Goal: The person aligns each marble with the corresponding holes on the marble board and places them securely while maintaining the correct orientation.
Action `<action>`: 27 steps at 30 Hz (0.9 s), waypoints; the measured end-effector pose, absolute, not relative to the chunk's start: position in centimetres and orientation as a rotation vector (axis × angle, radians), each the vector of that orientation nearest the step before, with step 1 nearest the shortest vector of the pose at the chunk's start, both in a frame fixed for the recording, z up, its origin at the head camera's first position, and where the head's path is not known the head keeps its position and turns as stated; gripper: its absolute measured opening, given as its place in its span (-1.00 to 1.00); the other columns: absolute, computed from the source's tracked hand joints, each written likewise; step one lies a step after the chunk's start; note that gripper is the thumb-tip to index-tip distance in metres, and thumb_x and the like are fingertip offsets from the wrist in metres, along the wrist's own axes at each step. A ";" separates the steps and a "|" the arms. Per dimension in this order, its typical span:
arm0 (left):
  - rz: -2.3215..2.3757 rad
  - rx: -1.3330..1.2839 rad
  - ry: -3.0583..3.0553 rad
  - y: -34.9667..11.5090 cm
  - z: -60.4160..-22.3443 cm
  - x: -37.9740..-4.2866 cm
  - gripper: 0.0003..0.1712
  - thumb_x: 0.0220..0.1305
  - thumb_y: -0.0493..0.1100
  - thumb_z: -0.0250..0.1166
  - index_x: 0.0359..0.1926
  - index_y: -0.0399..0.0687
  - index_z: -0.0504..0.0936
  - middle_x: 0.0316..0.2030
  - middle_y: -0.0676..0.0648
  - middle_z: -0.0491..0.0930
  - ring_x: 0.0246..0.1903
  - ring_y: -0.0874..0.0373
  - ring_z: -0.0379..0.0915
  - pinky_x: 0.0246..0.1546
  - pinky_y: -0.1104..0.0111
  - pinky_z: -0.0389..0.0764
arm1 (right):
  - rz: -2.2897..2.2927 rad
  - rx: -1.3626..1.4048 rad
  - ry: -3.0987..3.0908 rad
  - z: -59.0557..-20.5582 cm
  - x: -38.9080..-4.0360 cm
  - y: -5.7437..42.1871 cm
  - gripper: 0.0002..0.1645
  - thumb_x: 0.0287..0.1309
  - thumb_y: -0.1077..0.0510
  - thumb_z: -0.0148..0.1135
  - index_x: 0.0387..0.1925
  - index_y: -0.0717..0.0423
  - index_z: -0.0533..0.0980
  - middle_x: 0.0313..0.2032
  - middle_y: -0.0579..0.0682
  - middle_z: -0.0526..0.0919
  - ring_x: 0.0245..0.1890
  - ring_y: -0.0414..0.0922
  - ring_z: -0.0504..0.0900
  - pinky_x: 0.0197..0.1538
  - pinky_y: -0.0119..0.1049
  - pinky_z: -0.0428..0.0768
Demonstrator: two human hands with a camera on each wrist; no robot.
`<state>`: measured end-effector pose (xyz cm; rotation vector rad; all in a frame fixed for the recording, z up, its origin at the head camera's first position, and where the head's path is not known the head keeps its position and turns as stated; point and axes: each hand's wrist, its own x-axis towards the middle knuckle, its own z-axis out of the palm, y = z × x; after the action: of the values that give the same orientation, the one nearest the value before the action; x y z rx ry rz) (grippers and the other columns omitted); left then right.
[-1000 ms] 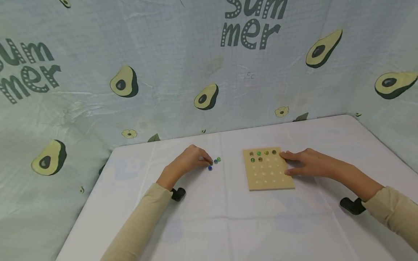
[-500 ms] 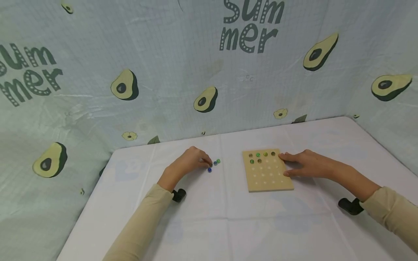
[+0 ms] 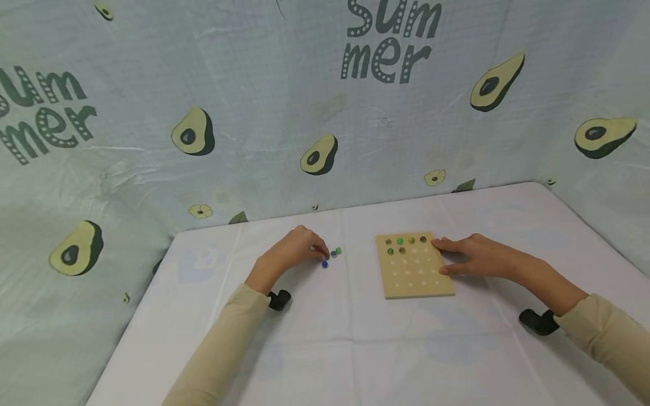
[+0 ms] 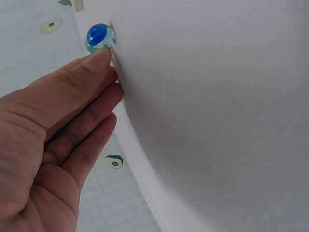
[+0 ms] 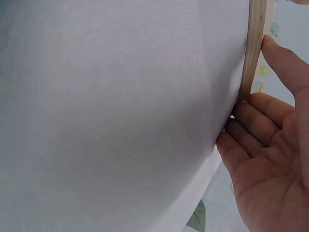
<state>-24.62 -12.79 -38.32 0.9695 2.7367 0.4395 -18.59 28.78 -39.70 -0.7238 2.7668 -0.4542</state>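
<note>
My left hand [image 3: 297,248] is at the loose marbles left of the board. Its thumb and fingertips pinch a glass marble, mostly hidden; a yellowish sliver shows at the thumb tip in the left wrist view. Right by the fingertips lies a blue marble [image 3: 325,264], with a bluish marble [image 3: 333,254] and a green marble [image 3: 338,251] just beyond. A square wooden board [image 3: 418,285] with rows of small hollows holds several green, yellow and brownish marbles in its two far rows. My right hand [image 3: 477,256] rests against the board's right edge, thumb and fingertips touching it.
A white cloth [image 3: 315,349] covers the table under both hands. Behind it hangs a pale curtain [image 3: 254,158] printed with avocados and lettering. Dark camera mounts [image 3: 280,300] sit at both wrists.
The left fingertips stay at the same marble with hardly any movement. The right hand and board keep their places; the whole head view has shifted slightly.
</note>
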 end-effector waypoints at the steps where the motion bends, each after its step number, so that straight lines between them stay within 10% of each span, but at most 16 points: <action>1: 0.445 0.969 2.736 -12.8 -38.2 -24.6 -0.89 0.23 -0.19 0.48 -0.20 0.02 0.85 -0.21 0.11 0.78 -0.07 0.20 0.66 0.01 0.34 0.64 | -0.454 -0.724 2.771 -39.7 -18.6 28.8 -0.01 0.25 -0.37 0.27 0.47 0.16 0.32 0.38 0.33 0.36 0.30 0.26 0.47 0.21 0.17 0.53; 27: 0.581 0.965 2.908 -11.7 -36.0 -22.2 -0.82 0.30 -0.21 0.43 -0.10 -0.11 0.82 -0.20 0.01 0.79 -0.09 0.13 0.70 -0.03 0.27 0.68 | -0.412 -0.721 2.753 -39.4 -18.5 28.5 -0.02 0.29 -0.34 0.25 0.49 0.19 0.28 0.40 0.34 0.32 0.34 0.31 0.40 0.26 0.21 0.48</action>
<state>-22.19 -11.68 -35.96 0.9649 2.9079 0.5810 -18.46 28.45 -39.40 -0.7211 2.7529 -0.4123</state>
